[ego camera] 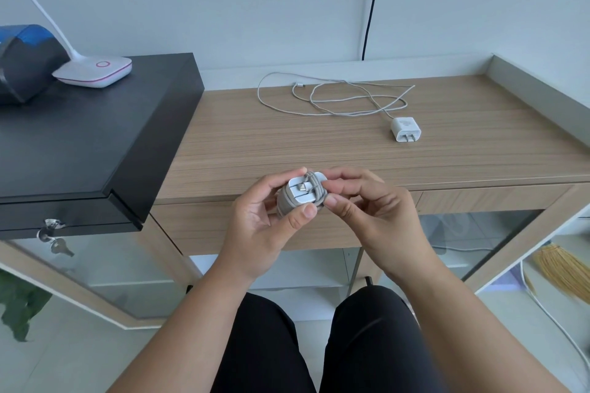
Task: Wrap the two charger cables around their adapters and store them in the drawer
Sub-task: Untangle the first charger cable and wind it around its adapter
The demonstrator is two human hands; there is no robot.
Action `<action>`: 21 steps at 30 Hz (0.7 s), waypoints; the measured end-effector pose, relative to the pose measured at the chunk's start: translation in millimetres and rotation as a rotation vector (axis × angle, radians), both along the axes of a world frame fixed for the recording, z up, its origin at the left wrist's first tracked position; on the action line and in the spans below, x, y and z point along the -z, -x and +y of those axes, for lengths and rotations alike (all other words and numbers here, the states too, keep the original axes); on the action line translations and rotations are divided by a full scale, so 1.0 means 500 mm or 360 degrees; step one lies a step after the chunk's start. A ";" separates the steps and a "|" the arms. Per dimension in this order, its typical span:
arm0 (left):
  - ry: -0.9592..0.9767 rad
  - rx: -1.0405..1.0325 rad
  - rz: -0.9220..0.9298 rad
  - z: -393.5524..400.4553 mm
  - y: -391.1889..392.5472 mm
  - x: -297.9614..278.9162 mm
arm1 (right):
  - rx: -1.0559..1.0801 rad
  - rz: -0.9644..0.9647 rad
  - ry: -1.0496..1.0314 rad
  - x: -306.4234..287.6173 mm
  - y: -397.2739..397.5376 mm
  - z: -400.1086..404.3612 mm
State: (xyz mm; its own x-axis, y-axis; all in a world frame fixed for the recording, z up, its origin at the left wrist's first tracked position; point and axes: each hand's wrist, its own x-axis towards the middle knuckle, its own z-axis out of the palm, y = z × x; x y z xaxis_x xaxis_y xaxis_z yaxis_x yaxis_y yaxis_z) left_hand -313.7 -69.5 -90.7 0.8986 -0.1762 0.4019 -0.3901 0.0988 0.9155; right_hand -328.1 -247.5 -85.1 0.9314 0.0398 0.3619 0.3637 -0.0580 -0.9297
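Left hand [265,217] grips wrapped charger [301,196], cable wound round its adapter, held above desk [287,150] front edge. Right hand [370,210] pinches the bundle's right side with fingertips. Second adapter [405,128] lies on desk, its loose cable [332,97] spread behind it. Drawer front [479,198] closed.

Wooden desk [255,143]: loose cable [332,99], white adapter [405,128], apparently joined.

Blue-grey object [28,64] cut off left
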 end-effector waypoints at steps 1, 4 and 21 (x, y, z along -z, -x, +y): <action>-0.0019 0.0001 -0.0005 0.000 -0.001 0.000 | 0.0007 0.0007 -0.0020 0.002 0.002 0.002; -0.0041 -0.0047 0.0010 -0.003 -0.001 -0.001 | 0.0022 0.0013 -0.0051 0.006 0.008 0.013; 0.0312 0.0073 0.0146 -0.015 0.004 0.002 | -0.0003 -0.0168 -0.0160 -0.010 0.008 0.007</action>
